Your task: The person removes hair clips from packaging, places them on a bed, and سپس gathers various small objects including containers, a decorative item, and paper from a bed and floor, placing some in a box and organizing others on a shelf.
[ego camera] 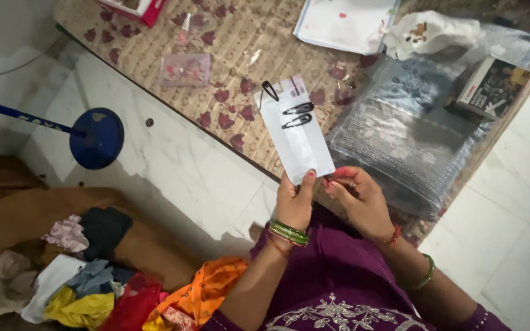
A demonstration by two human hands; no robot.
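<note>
My left hand (294, 202) pinches the near end of a white card (297, 138) and holds it up. Two black snap hair clips (297, 116) are fastened across the card, and a third black clip (269, 90) hangs at its far left corner. My right hand (358, 199) is curled just right of the card's near end, fingertips together on something small and dark that I cannot make out. Green bangles ring both wrists.
A patterned mat (240, 55) lies on the white marble floor. On it are a clear plastic box (184, 68), a folded grey cloth in a plastic sleeve (400, 135), a dark carton (492, 86) and papers (345, 21). A blue stand base (97, 138) and heaped clothes (87, 288) sit left.
</note>
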